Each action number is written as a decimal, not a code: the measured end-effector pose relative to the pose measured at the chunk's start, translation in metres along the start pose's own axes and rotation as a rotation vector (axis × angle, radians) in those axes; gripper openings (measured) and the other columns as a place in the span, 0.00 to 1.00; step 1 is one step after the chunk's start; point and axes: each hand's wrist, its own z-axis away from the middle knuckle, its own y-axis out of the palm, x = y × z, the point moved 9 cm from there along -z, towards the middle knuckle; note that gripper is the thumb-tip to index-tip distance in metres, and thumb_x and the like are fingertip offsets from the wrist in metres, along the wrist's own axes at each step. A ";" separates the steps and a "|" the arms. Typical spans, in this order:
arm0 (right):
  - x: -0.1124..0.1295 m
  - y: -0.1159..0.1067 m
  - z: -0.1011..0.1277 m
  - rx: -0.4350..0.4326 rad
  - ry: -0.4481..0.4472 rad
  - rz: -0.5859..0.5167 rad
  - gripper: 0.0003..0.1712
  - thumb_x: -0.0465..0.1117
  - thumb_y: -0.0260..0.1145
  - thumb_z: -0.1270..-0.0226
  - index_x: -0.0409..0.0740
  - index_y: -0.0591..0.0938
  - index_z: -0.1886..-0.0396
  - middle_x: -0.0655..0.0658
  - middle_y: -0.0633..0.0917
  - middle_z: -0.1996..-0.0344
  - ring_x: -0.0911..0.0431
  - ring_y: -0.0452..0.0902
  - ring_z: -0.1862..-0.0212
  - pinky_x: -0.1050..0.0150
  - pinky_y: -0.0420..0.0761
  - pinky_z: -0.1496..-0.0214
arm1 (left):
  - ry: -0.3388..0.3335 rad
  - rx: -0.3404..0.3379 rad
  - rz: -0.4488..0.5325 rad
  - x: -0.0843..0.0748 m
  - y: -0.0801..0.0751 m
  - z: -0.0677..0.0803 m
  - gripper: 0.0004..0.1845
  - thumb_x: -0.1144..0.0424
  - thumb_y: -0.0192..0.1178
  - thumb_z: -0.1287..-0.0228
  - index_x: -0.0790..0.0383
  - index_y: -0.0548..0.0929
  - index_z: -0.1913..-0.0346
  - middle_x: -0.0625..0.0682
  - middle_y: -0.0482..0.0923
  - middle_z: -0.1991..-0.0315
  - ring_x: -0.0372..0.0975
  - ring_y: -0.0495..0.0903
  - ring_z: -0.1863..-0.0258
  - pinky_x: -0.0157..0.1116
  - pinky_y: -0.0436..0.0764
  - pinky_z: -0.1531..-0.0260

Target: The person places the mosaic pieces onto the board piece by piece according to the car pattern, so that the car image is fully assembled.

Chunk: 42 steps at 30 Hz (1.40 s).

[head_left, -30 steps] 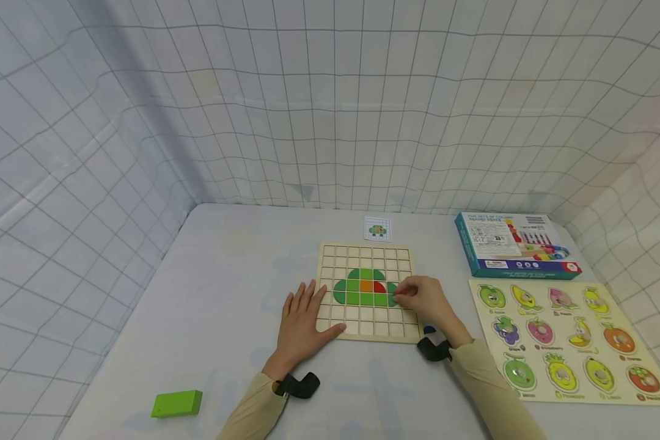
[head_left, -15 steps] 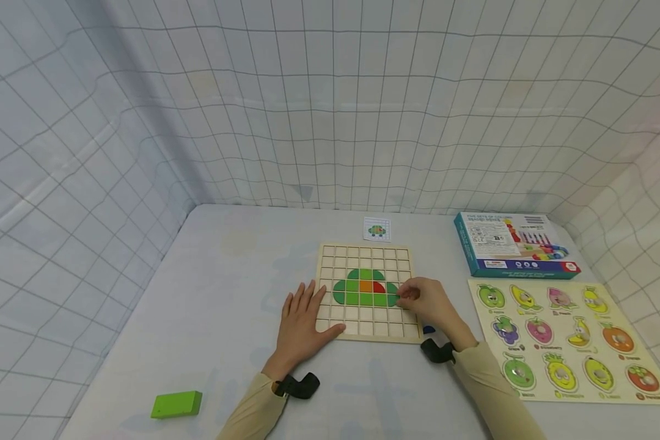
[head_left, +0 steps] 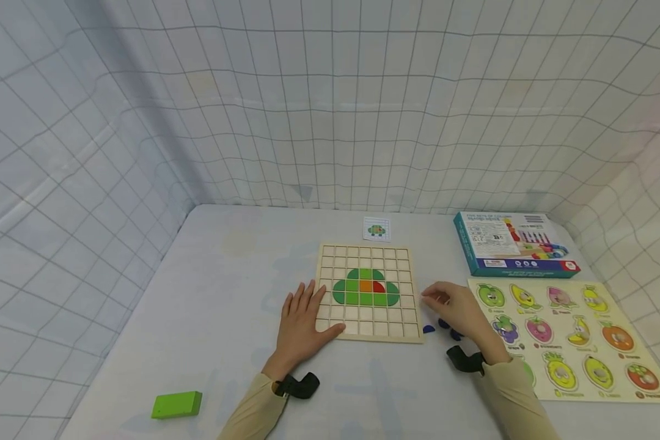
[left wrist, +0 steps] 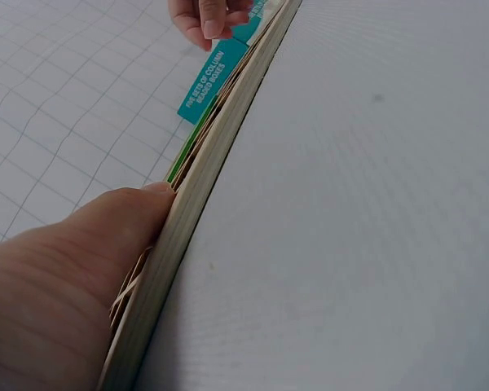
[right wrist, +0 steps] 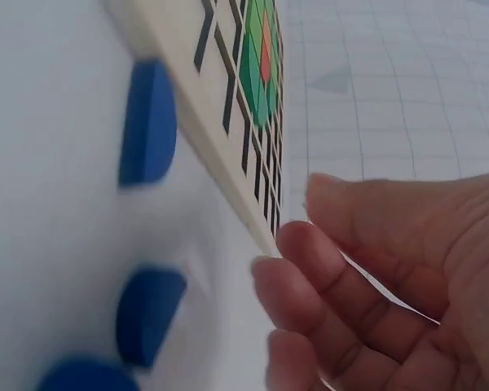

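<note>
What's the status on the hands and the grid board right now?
Left hand flat on the wooden grid board, pressing its left edge. Right hand off the board's right side, loosely curled, empty. Blue pieces lie on the table under it.

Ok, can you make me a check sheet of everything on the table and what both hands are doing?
Surface: pale table, netted walls around.
Job's things: wooden grid board with a green, orange and red tile picture; blue tiles lying right of it.
Clutter: green block, fruit puzzle, teal box, small picture card.
Hands: left hand flat on the board's left edge; right hand loosely curled beside the board, holding nothing visible.
Cables: nothing seen.
Surroundings: nothing else seen.
</note>
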 end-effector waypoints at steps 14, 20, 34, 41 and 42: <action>-0.010 0.007 0.021 0.220 -0.033 -0.023 0.05 0.39 0.73 0.45 0.49 0.85 0.68 0.54 0.75 0.77 0.58 0.67 0.74 0.67 0.68 0.77 | 0.007 -0.004 0.003 0.000 0.000 -0.001 0.47 0.35 0.60 0.46 0.59 0.63 0.29 0.59 0.55 0.29 0.52 0.47 0.29 0.53 0.44 0.34; -0.007 0.012 0.023 0.259 -0.111 -0.022 0.07 0.38 0.75 0.47 0.49 0.87 0.67 0.56 0.75 0.77 0.61 0.65 0.75 0.68 0.66 0.76 | 0.011 -0.013 -0.001 0.001 0.001 -0.001 0.47 0.34 0.59 0.45 0.59 0.62 0.29 0.59 0.55 0.29 0.52 0.47 0.29 0.53 0.45 0.34; -0.002 0.011 0.023 0.275 -0.089 0.045 0.05 0.40 0.75 0.47 0.50 0.88 0.69 0.57 0.74 0.78 0.60 0.66 0.73 0.68 0.67 0.74 | 0.008 -0.009 -0.005 0.001 0.000 0.000 0.47 0.34 0.59 0.46 0.60 0.63 0.29 0.59 0.56 0.29 0.53 0.48 0.29 0.53 0.45 0.34; 0.002 0.013 0.025 0.290 -0.056 0.049 0.05 0.38 0.74 0.47 0.49 0.86 0.70 0.56 0.74 0.77 0.59 0.67 0.72 0.67 0.68 0.74 | -0.004 0.008 -0.003 0.000 0.001 -0.001 0.47 0.35 0.60 0.46 0.59 0.63 0.29 0.59 0.55 0.29 0.52 0.47 0.28 0.53 0.45 0.34; 0.002 0.014 0.025 0.296 -0.052 0.044 0.06 0.37 0.74 0.47 0.49 0.85 0.71 0.55 0.73 0.77 0.59 0.67 0.71 0.67 0.68 0.73 | -0.004 0.008 -0.003 0.000 0.000 -0.001 0.47 0.35 0.60 0.46 0.59 0.63 0.29 0.59 0.55 0.29 0.52 0.47 0.29 0.53 0.45 0.34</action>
